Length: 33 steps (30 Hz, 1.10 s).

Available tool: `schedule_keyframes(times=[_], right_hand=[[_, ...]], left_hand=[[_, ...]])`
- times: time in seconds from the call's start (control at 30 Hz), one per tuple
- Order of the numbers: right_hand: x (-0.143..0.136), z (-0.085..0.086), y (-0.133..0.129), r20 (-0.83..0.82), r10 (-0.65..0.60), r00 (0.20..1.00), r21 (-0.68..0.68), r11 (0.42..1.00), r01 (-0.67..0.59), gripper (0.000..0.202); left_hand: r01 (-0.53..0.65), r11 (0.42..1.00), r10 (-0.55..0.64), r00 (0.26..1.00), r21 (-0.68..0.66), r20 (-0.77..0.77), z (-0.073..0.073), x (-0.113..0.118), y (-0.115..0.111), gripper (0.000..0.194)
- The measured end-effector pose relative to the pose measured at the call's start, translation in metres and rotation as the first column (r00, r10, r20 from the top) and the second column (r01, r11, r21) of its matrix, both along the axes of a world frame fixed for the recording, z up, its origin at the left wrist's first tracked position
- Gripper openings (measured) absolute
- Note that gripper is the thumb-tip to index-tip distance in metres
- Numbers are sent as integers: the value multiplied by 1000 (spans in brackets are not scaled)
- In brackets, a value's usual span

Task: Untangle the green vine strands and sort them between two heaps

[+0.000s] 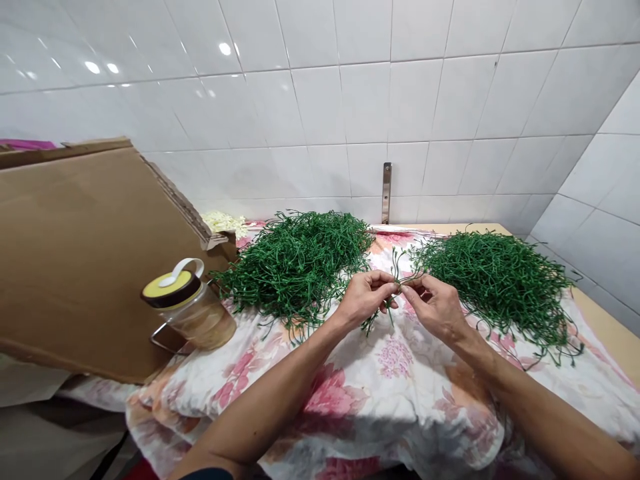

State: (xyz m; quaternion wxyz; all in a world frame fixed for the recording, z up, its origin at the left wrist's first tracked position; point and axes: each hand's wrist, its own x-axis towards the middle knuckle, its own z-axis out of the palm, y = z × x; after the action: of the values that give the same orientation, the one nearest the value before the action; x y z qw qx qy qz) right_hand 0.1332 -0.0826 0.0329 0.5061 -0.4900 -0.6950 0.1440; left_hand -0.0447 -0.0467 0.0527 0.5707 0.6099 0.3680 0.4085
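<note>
Between the two piles, my left hand (371, 297) and my right hand (434, 303) meet with their fingertips pinched together. Both grip a thin green artificial plant sprig (397, 265), whose branching tips stick up above the fingers while a stem hangs below. To the left of my hands lies a big heap of green artificial sprigs (303, 263). A second heap of green sprigs (500, 283) spreads out to the right. The exact contact of the fingertips on the sprig is partly hidden.
A flowered cloth (360, 387) covers the table. On the left, a cup with a yellow lid (200, 320) stands before a large cardboard box (80, 260). Pale yellowish pieces (225, 223) lie behind. A metal bracket (387, 193) is fixed to the tiled wall (315, 107).
</note>
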Motion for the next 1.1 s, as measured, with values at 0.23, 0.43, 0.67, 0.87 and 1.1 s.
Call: schedule_keyframes(times=[0.23,0.43,0.67,0.87,1.1], right_hand=[[-3,-1,0,-51,-12,999,-48,999,10,25],[-6,-1,1,-168,2,986,-203,978,-36,31],[-10,-5,3,-202,-16,979,-209,978,-27,27],[-9,-6,3,-134,-3,991,-248,968,-31,21],[-11,-11,4,-63,-7,998,-50,999,4,13]], left_hand=[[-84,950,146,971,301,-190,-4,-3,-4,17],[-88,894,222,938,439,-265,-4,-3,-8,19],[-57,821,274,912,568,-306,-7,-3,-7,15],[-16,749,312,891,663,-330,-7,-5,-7,12],[-109,927,211,943,360,-259,-6,-2,-2,12]])
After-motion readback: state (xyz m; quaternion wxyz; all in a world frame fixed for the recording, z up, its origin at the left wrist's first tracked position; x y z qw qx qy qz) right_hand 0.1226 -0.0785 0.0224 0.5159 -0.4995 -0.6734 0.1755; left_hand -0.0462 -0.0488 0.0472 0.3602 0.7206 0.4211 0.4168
